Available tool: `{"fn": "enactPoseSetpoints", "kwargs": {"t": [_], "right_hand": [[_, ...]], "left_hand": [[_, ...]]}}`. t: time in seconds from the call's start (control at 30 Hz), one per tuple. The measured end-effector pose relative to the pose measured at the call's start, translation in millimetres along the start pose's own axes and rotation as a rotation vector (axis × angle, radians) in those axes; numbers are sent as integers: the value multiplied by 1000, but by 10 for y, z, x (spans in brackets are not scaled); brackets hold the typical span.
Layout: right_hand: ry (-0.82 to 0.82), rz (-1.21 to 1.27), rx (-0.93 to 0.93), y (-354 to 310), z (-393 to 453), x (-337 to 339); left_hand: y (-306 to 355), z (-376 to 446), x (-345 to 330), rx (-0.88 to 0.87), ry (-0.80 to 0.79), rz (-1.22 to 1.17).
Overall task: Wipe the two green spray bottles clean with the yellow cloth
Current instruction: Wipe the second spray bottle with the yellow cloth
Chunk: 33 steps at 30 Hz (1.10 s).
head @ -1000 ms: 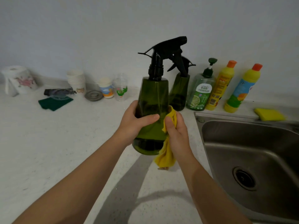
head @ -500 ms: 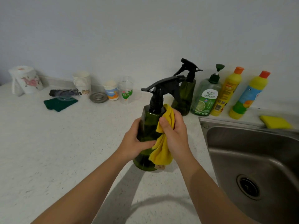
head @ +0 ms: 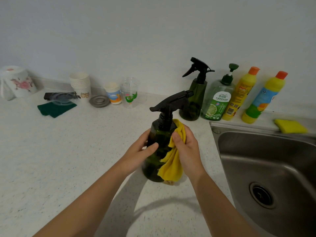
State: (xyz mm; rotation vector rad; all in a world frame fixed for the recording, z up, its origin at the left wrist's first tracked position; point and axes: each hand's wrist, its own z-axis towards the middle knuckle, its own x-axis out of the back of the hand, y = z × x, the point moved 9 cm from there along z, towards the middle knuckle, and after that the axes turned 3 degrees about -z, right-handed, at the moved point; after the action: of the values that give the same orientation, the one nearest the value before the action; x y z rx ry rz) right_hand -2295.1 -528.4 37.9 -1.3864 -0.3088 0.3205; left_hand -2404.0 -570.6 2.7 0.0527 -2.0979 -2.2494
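A dark green spray bottle [head: 158, 147] with a black trigger head stands low over the white counter in front of me. My left hand [head: 138, 153] grips its left side, thumb across the front. My right hand [head: 187, 149] presses the yellow cloth [head: 171, 164] against the bottle's right shoulder; the cloth hangs down past the bottle's base. The second green spray bottle [head: 194, 100] stands upright at the back by the wall, untouched.
A steel sink [head: 266, 161] opens at the right, a yellow sponge [head: 289, 126] on its rim. A green soap dispenser [head: 217, 101] and two yellow bottles [head: 241, 94] line the wall. Cups [head: 80, 85], a metal lid [head: 99, 101], a green pad [head: 55, 109] and paper roll [head: 17, 82] sit back left.
The held bottle came down from raised height to just over the counter. My right hand with the cloth slid up from the lower body to the bottle's shoulder.
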Motion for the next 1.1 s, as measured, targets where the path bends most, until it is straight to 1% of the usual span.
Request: {"fn": "enactPoseSetpoints", "kwargs": {"t": [0.17,0.3,0.33,0.4,0.47,0.53,0.73,0.83,0.9,1.0,1.1], "right_hand": [[91,-16,-41,97,-38,152],[92,-14,15,24,-37,183],[94,-26,24,20,-22,199],[79,-33,31,45,0,229],[40,-39,12,136,-7,236],[8,-55,-10,260,-62,230],[-41,-125,-80,666,-306,211],[-12,-153,-92,702,-355,219],[38,-144,-53,576,-364,240],[123,-155,44,270,-343,330],[181,-175,82,21,-280,463]], "left_hand": [[52,45,-24,8,90,120],[134,161,-106,0,188,181],[140,184,-140,6,183,172],[114,211,-230,27,120,65],[54,205,-265,63,74,-29],[10,176,-258,68,56,-72],[0,99,-247,59,104,-59],[19,61,-262,46,167,-50],[23,22,-321,47,192,-34],[32,-42,-458,67,133,-12],[68,-92,-510,63,41,11]]}}
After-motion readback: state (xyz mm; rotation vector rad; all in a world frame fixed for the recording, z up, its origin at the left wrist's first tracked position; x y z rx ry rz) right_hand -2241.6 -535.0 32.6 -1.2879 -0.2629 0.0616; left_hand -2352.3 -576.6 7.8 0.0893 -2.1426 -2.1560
